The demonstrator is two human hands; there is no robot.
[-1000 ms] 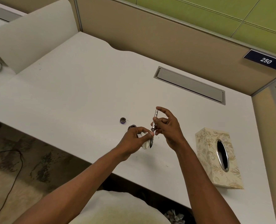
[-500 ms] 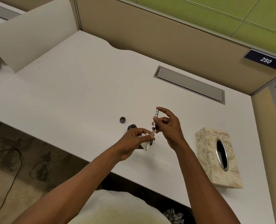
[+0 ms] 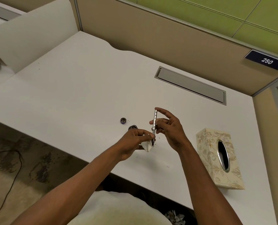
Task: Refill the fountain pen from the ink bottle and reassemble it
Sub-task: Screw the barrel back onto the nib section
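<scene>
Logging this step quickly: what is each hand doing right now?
Left hand: closed on a white tissue at the pen's tip.
Right hand: holding the pen.

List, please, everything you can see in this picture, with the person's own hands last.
pen: one, silver with a dark tip, held upright above the desk's near part
tissue: one, white, crumpled against the pen's tip
ink bottle: one, dark, open, on the desk behind the left hand
bottle cap: one, dark, on the desk left of the bottle
tissue box: one, cream floral, on the desk at right
desk: one, white
cable hatch: one, grey, at the desk's rear
number sign: one, navy, reads 250, on the partition
left hand: holds the tissue
right hand: pinches the pen
</scene>
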